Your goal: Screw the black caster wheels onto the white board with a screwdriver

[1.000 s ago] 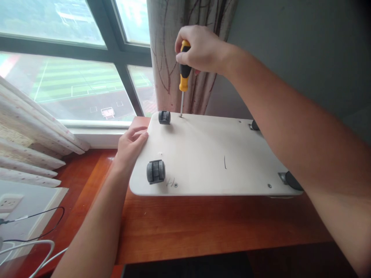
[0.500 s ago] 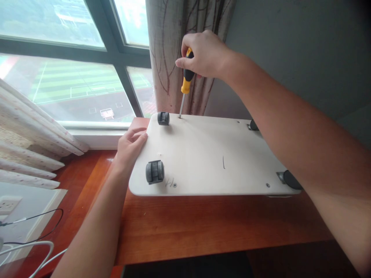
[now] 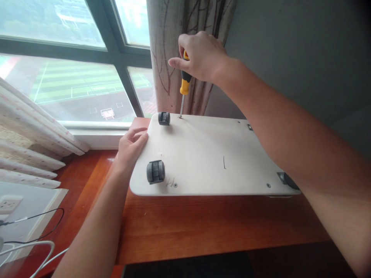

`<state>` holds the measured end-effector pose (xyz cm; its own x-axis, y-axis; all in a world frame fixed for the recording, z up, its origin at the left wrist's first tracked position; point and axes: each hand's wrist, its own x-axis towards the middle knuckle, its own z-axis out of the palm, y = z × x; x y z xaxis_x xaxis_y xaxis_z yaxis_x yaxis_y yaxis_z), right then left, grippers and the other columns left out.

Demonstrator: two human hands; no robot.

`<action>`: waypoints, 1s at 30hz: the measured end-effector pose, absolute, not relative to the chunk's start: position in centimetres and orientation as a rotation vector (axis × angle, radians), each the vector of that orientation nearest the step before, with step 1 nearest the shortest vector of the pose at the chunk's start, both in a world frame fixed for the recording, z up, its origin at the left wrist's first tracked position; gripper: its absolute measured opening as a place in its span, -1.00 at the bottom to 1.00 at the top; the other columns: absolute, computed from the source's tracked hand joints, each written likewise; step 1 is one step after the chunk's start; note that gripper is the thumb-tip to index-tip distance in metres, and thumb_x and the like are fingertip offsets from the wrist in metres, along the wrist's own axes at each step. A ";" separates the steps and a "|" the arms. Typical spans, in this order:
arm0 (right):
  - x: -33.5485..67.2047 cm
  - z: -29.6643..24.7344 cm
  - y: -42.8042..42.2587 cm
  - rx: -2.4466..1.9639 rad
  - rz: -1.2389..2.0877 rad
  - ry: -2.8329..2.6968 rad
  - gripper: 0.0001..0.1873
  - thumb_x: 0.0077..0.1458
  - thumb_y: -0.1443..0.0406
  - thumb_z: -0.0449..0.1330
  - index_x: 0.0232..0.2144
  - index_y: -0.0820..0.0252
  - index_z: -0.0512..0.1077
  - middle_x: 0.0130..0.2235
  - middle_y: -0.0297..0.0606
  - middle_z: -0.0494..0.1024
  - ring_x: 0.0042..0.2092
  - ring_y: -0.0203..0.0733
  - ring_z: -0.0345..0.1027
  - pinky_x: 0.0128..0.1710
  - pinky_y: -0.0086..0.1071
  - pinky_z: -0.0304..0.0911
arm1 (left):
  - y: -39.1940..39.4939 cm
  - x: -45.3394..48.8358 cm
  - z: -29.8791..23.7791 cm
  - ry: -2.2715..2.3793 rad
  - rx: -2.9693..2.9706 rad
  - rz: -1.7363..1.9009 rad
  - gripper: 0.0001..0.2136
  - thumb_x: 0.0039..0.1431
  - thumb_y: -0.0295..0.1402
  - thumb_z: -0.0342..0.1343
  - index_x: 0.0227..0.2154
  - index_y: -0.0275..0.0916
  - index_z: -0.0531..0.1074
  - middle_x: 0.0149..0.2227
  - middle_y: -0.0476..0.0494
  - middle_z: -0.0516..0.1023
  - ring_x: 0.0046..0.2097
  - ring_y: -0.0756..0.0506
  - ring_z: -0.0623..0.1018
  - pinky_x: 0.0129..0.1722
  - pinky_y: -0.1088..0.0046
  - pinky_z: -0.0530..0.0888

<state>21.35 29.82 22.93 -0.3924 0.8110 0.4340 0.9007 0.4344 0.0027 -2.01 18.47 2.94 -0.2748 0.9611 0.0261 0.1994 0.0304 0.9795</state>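
A white board [image 3: 203, 154] with rounded corners lies with its casters upward. My right hand [image 3: 203, 56] is closed around a yellow and black screwdriver [image 3: 184, 85]. The screwdriver stands nearly upright, its tip on a screw [image 3: 180, 117] near the board's far edge. One dark caster [image 3: 164, 118] is just left of that screw; another caster [image 3: 155, 172] sits at the near left corner. My left hand [image 3: 131, 143] grips the board's left edge, thumb along the side and some fingers hidden. My right forearm partly covers the right end and its casters.
Beneath the board is a reddish wooden surface [image 3: 214, 224]. Curtains [image 3: 171, 58] hang behind it, beside a window [image 3: 81, 85]. White and black cables [image 3: 49, 247] lie at lower left below a wall socket [image 3: 10, 204]. A grey wall [image 3: 290, 50] rises at right.
My right hand has turned and shifted slightly left with the screwdriver, which is now more upright. Its tip stays on the same screw. My left hand has kept its place on the board.
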 end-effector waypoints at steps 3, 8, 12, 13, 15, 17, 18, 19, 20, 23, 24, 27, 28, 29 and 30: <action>21.0 23.4 29.4 -1.463 -0.086 -2.376 -0.75 0.17 0.18 0.14 -0.15 0.17 0.40 -0.08 -0.09 0.51 -0.08 0.08 0.41 -0.03 0.05 0.36 | 18.3 -2.0 3.0 1.575 1.228 1.309 -0.56 -0.01 -0.13 0.29 -0.07 -0.21 0.56 -0.28 -0.14 0.63 -0.39 -0.10 0.53 -0.46 0.47 0.43; 21.0 23.2 29.4 -1.417 -0.088 -2.377 -0.71 0.13 0.26 0.22 -0.08 0.17 0.38 0.03 -0.08 0.50 -0.03 0.06 0.43 -0.04 -0.05 0.39 | 18.3 -1.9 3.0 1.582 1.233 1.310 -0.56 -0.01 -0.13 0.29 -0.07 -0.21 0.56 -0.28 -0.15 0.63 -0.40 -0.10 0.53 -0.47 0.47 0.42; 21.2 22.8 29.7 -1.513 -0.346 -2.305 -0.62 0.19 0.03 0.16 -0.14 0.20 0.40 -0.05 0.01 0.55 0.05 0.33 0.41 0.04 0.25 0.26 | 18.3 -1.8 3.0 1.569 1.227 1.317 -0.55 -0.03 -0.12 0.30 -0.07 -0.22 0.56 -0.27 -0.16 0.63 -0.41 -0.08 0.52 -0.48 0.48 0.42; 21.2 22.9 29.7 -1.521 -0.284 -2.315 -0.64 0.20 0.06 0.14 -0.13 0.20 0.40 -0.05 0.00 0.54 0.03 0.30 0.42 0.03 0.24 0.28 | 18.3 -1.8 3.0 1.564 1.231 1.320 -0.55 -0.02 -0.12 0.30 -0.07 -0.23 0.56 -0.27 -0.16 0.63 -0.41 -0.08 0.52 -0.48 0.48 0.42; 21.4 23.1 29.6 -1.519 -0.049 -2.342 -0.72 0.16 0.21 0.18 -0.11 0.20 0.41 -0.03 -0.04 0.51 -0.05 0.13 0.45 -0.05 0.10 0.40 | 18.3 -1.8 2.9 1.555 1.242 1.325 -0.55 -0.01 -0.12 0.29 -0.07 -0.23 0.56 -0.27 -0.17 0.63 -0.41 -0.08 0.52 -0.48 0.48 0.42; 21.5 23.4 29.5 -1.466 0.175 -2.355 -0.68 0.08 0.34 0.21 -0.06 0.19 0.41 0.00 -0.08 0.48 -0.16 -0.07 0.45 -0.21 -0.13 0.49 | 18.3 -1.9 2.8 1.556 1.249 1.324 -0.56 0.00 -0.12 0.29 -0.07 -0.23 0.56 -0.27 -0.16 0.63 -0.40 -0.09 0.53 -0.47 0.48 0.42; 21.6 23.4 29.5 -1.435 0.189 -2.362 -0.66 0.07 0.36 0.23 -0.06 0.19 0.42 0.01 -0.10 0.47 -0.18 -0.12 0.45 -0.25 -0.19 0.49 | 18.3 -1.9 2.8 1.559 1.252 1.322 -0.56 0.00 -0.12 0.29 -0.07 -0.22 0.56 -0.27 -0.16 0.64 -0.40 -0.09 0.53 -0.47 0.48 0.42; 21.6 23.4 29.6 -1.425 0.124 -2.362 -0.68 0.08 0.33 0.24 -0.07 0.19 0.43 -0.01 -0.10 0.48 -0.18 -0.12 0.45 -0.23 -0.19 0.49 | 18.3 -1.9 2.7 1.563 1.255 1.319 -0.56 0.00 -0.11 0.29 -0.07 -0.22 0.56 -0.27 -0.16 0.64 -0.40 -0.09 0.53 -0.46 0.48 0.42; 21.6 23.4 29.6 -1.433 0.007 -2.357 -0.70 0.09 0.26 0.26 -0.09 0.19 0.45 -0.03 -0.11 0.50 -0.14 -0.07 0.45 -0.16 -0.14 0.47 | 18.3 -2.0 2.7 1.568 1.256 1.318 -0.56 0.00 -0.11 0.29 -0.07 -0.23 0.56 -0.27 -0.15 0.64 -0.40 -0.09 0.53 -0.46 0.48 0.41; 21.5 23.2 29.7 -1.524 -0.332 -2.310 -0.60 0.10 0.03 0.26 -0.14 0.18 0.46 -0.08 -0.06 0.53 0.02 0.19 0.41 0.04 0.13 0.32 | 18.3 -2.0 2.8 1.576 1.257 1.320 -0.55 0.00 -0.11 0.29 -0.07 -0.23 0.56 -0.27 -0.15 0.64 -0.40 -0.09 0.53 -0.46 0.48 0.41; 21.5 23.1 29.7 -1.546 -0.335 -2.299 -0.58 0.12 -0.01 0.23 -0.13 0.18 0.45 -0.07 -0.05 0.53 0.03 0.22 0.40 0.06 0.18 0.29 | 18.4 -2.0 2.8 1.578 1.254 1.320 -0.56 0.00 -0.12 0.29 -0.07 -0.23 0.56 -0.27 -0.15 0.64 -0.39 -0.09 0.53 -0.46 0.48 0.41; 21.6 23.2 29.5 -1.516 -0.004 -2.337 -0.66 0.11 0.17 0.21 -0.08 0.18 0.43 -0.04 -0.07 0.50 -0.12 0.03 0.44 -0.10 0.02 0.43 | 18.4 -2.0 2.9 1.584 1.251 1.317 -0.56 0.00 -0.12 0.29 -0.08 -0.23 0.57 -0.27 -0.15 0.64 -0.39 -0.09 0.53 -0.45 0.48 0.41; 21.6 23.3 29.4 -1.487 0.140 -2.338 -0.66 0.08 0.26 0.22 -0.06 0.18 0.43 -0.02 -0.08 0.48 -0.16 -0.05 0.44 -0.19 -0.10 0.47 | 18.4 -1.9 2.9 1.589 1.250 1.317 -0.56 0.00 -0.12 0.29 -0.08 -0.23 0.57 -0.26 -0.16 0.64 -0.38 -0.09 0.53 -0.45 0.48 0.41; 21.6 23.3 29.4 -1.451 0.243 -2.339 -0.63 0.05 0.33 0.22 -0.04 0.18 0.42 0.01 -0.08 0.46 -0.19 -0.11 0.43 -0.27 -0.19 0.48 | 18.4 -1.9 2.9 1.593 1.249 1.315 -0.56 -0.01 -0.12 0.29 -0.08 -0.23 0.57 -0.26 -0.16 0.64 -0.38 -0.09 0.53 -0.45 0.48 0.41; 21.6 23.4 29.3 -1.411 0.269 -2.350 -0.60 0.03 0.36 0.23 -0.03 0.18 0.42 0.04 -0.07 0.44 -0.19 -0.14 0.43 -0.30 -0.24 0.48 | 18.3 -1.9 3.0 1.597 1.249 1.313 -0.56 -0.01 -0.12 0.29 -0.08 -0.24 0.57 -0.26 -0.16 0.64 -0.38 -0.09 0.53 -0.46 0.48 0.42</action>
<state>21.58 29.35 23.36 -0.4206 0.8787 0.2257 0.8049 0.4763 -0.3541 -1.89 18.35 2.97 -0.2807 0.9584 0.0524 0.2364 0.0161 0.9715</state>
